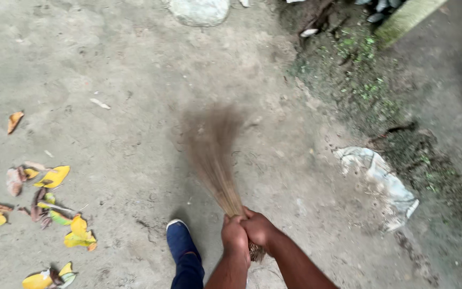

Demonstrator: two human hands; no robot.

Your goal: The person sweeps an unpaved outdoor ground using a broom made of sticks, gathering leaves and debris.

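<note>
Both of my hands grip the bound base of a straw broom (212, 152). My left hand (234, 234) and my right hand (258, 226) are pressed together, one beside the other, low in the middle of the view. The broom's bristles fan away from me over the bare dirt ground (135, 69) and are blurred. My foot in a blue shoe (179, 241) stands just left of my hands. Yellow and brown fallen leaves (54, 208) lie scattered on the ground at the left.
A crumpled pale plastic sheet (383, 184) lies on the ground to the right. A mossy, dark patch of soil (370, 91) runs along the right side. A pale stone (199, 10) sits at the top edge. One leaf (14, 120) lies apart at far left.
</note>
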